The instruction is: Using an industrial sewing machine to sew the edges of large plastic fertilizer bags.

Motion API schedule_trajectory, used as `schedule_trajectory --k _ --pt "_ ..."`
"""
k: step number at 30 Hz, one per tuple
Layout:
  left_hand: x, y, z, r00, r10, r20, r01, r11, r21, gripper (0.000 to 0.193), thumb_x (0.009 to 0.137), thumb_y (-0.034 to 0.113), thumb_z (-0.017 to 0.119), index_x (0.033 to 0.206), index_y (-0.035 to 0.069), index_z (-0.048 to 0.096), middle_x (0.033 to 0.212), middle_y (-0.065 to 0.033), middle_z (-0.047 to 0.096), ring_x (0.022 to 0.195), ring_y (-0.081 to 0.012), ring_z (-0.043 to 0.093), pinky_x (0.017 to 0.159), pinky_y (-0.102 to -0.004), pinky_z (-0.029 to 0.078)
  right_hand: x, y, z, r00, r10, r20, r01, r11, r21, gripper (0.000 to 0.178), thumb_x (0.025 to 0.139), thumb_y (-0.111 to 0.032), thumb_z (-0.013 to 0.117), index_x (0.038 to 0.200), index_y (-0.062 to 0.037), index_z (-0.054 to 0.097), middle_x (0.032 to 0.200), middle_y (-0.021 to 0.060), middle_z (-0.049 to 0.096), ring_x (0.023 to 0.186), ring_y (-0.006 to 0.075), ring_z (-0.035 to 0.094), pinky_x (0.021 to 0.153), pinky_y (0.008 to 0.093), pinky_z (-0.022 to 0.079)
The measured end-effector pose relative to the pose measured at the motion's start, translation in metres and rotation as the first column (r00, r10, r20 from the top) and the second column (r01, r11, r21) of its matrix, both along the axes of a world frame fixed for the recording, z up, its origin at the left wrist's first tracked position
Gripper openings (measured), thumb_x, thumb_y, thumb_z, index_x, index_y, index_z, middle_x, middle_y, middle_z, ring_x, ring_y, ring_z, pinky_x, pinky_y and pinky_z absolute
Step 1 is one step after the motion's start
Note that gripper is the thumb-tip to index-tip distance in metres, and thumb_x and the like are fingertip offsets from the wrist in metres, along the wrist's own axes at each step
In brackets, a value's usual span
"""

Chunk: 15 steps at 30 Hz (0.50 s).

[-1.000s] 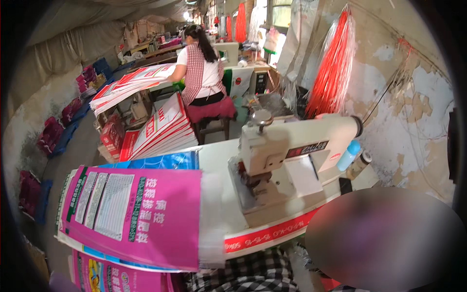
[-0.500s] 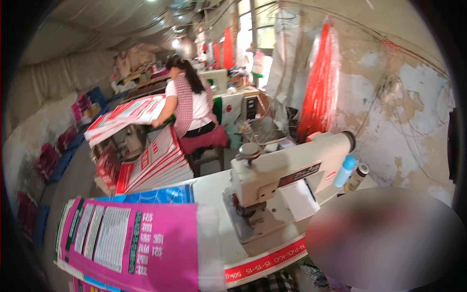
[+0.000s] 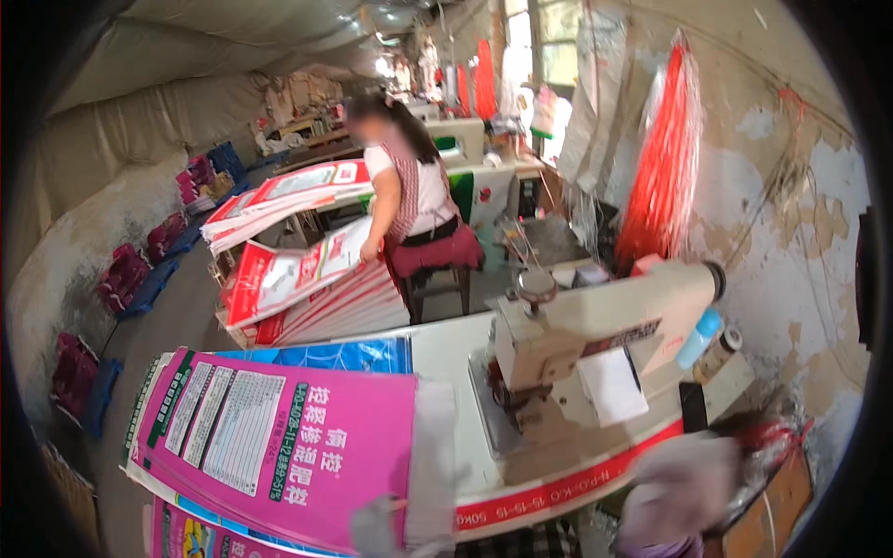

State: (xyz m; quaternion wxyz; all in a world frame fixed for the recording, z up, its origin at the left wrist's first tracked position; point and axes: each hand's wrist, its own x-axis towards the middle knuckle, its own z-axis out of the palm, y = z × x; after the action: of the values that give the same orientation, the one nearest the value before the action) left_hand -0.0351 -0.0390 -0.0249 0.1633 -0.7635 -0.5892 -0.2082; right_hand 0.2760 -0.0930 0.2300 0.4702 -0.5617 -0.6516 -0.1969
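Observation:
A stack of magenta woven sacks with white and green printed panels lies over the near left part of the table. My left hand, in a grey glove, is on the top sack near its lower right end. It is smeared and cut by the lower edge, so its grip is unclear. My right hand, in a pale glove with a purple cuff, is off the table's front edge at lower right. Motion blurs its fingers. Between and beyond my hands stands a cream sewing machine.
Beside the machine are a white pad, a black phone, a light-blue bottle and a jar. Ahead, a co-worker handles a red-and-white sack over a pile. Red strands hang on the right wall.
The view has swung left, shifting the scene rightward. Both my gloved hands now show at the lower edge. The co-worker's hand has moved down to a sack on the lower pile.

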Motion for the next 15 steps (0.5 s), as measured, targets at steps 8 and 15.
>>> schedule_trajectory --k 8,15 --pt "0.023 0.059 -0.027 0.884 -0.129 0.450 0.279 0.917 -0.286 0.016 0.081 0.025 0.069 0.090 0.012 0.069 0.078 -0.0098 0.060 0.074 -0.0256 0.060 0.065 -0.0391 0.046 -0.059 0.045 -0.178 0.783 0.203 -0.587 -0.528 0.716 -0.456 0.023 0.088 -0.005 0.060 0.109 0.0050 0.061 0.092 0.0166 0.066 0.080 0.0230 0.066 0.070 0.0315 0.052" --pt "0.021 0.079 0.008 0.639 -0.113 0.761 0.343 0.927 -0.151 0.006 0.082 0.012 0.071 0.086 0.007 0.072 0.080 -0.0091 0.066 0.072 -0.0204 0.062 0.066 -0.0349 0.048 -0.122 0.103 -0.246 -0.003 -0.011 -1.000 -0.836 0.548 -0.004 0.048 0.100 -0.039 0.047 0.114 0.0038 0.064 0.110 0.0139 0.068 0.107 0.0204 0.060 0.098 0.0332 0.041"
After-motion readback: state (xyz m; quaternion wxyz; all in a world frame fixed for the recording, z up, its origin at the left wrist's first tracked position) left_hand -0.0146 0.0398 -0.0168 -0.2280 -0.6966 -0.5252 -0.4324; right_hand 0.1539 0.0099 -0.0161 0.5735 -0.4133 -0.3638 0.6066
